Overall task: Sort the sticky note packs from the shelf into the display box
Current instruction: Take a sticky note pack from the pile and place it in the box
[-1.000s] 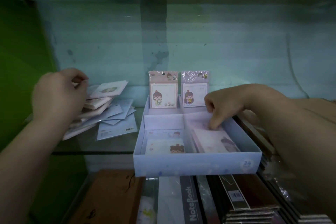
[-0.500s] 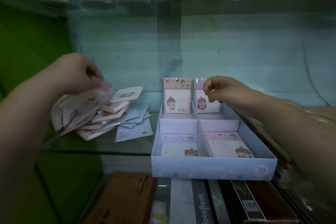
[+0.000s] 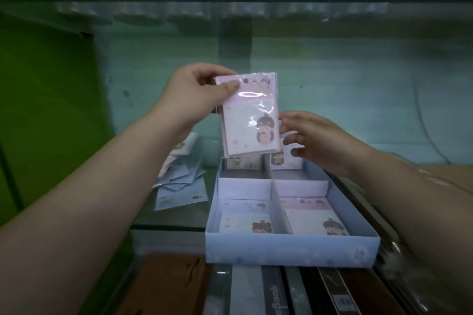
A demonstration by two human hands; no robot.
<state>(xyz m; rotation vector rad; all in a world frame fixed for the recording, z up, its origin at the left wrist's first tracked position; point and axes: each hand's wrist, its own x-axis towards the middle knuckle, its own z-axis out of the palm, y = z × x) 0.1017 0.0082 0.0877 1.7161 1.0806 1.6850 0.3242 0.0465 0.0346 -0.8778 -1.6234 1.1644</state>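
Readable text: "24" in a round mark on the display box (image 3: pixel 281 250) front wall, right corner; "ebook" on the spine of a notebook (image 3: pixel 273 299) below the box, rest cut off. Pack print too small to read, only a cartoon girl shows. Left hand (image 3: pixel 202 89) is raised over the box's back half, forearm reaching in from lower left. Thumb on the front and fingers behind, it pinches the top-left corner of a pink sticky note pack (image 3: pixel 249 120). Pack hangs upright, slightly tilted, printed face toward the person. Right hand (image 3: pixel 320 140) comes in from the right, fingers loosely spread, holding nothing, index tip at the pack's right edge; contact unclear. Box sits on the glass shelf (image 3: pixel 166 215), four compartments: front-left pack (image 3: pixel 245 220) and front-right pack (image 3: pixel 314 217) lie flat, upright packs (image 3: pixel 281 162) in the back two, partly hidden. Loose pile of packs (image 3: pixel 179 176) on the shelf left of the box.
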